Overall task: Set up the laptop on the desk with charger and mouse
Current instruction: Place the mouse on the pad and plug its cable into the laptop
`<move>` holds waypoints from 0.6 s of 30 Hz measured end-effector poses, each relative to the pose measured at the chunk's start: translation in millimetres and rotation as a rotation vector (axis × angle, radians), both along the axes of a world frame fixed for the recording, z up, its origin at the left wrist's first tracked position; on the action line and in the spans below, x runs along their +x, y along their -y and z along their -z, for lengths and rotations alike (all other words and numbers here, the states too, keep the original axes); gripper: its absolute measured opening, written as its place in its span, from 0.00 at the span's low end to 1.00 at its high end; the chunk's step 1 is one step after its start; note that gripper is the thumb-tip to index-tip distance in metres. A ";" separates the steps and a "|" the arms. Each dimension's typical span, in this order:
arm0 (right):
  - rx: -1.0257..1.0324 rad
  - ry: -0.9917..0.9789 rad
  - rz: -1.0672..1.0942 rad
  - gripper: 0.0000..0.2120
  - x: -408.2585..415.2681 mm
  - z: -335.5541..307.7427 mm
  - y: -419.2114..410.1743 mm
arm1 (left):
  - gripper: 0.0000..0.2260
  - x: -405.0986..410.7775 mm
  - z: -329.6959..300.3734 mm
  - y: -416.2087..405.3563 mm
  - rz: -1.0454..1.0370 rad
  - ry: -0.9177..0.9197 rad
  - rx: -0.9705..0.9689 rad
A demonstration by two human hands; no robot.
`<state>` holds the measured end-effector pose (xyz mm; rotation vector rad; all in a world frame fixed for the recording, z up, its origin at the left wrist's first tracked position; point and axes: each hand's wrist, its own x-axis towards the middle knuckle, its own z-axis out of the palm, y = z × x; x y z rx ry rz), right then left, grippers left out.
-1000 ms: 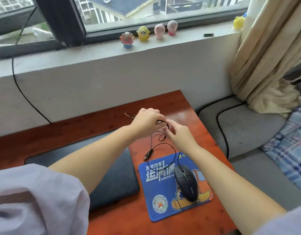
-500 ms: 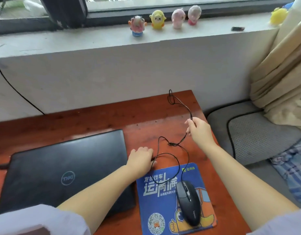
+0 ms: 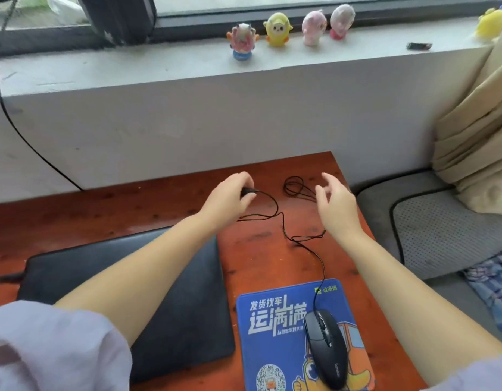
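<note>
A closed black laptop point(image 3: 170, 289) lies on the red-brown desk point(image 3: 131, 210), with a dark cable plugged in at its left edge point(image 3: 7, 276). To its right a black wired mouse point(image 3: 326, 348) rests on a blue mouse pad point(image 3: 272, 334). The thin black mouse cable point(image 3: 314, 252) runs up the desk and ends in loose loops. My left hand point(image 3: 230, 198) pinches the cable's plug end above the desk, beyond the laptop's far right corner. My right hand point(image 3: 337, 204) hovers with fingers spread beside the cable loops, holding nothing.
A white wall and windowsill with several small toy figures point(image 3: 278, 29) stand behind the desk. A grey cushioned seat point(image 3: 441, 227) and a beige curtain point(image 3: 475, 131) are on the right. A black wire point(image 3: 15, 125) hangs down the wall at left.
My left hand rose from the laptop's edge and now holds the cable's plug end. My right hand let go of the cable, which now lies looped on the desk.
</note>
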<state>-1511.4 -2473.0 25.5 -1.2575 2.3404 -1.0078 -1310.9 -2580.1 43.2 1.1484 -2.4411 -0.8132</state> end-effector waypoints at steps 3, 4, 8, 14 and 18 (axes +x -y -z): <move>-0.084 0.159 -0.276 0.13 29.2 -29.3 19.1 | 0.08 -8.5 -6.7 -5.9 0.120 -0.061 -0.001; 0.003 0.215 -0.384 0.13 38.2 -34.4 23.9 | 0.09 -9.9 -6.6 -9.4 0.134 -0.090 0.009; 0.159 0.121 -0.536 0.10 49.3 -23.4 27.8 | 0.14 1.2 1.7 -12.6 0.052 -0.153 0.068; 0.213 0.688 -0.569 0.11 23.8 5.1 12.7 | 0.15 47.8 45.9 4.4 -0.111 0.379 0.041; 0.200 0.937 -0.648 0.12 23.5 9.2 7.7 | 0.15 52.1 72.9 2.2 -0.148 0.576 0.025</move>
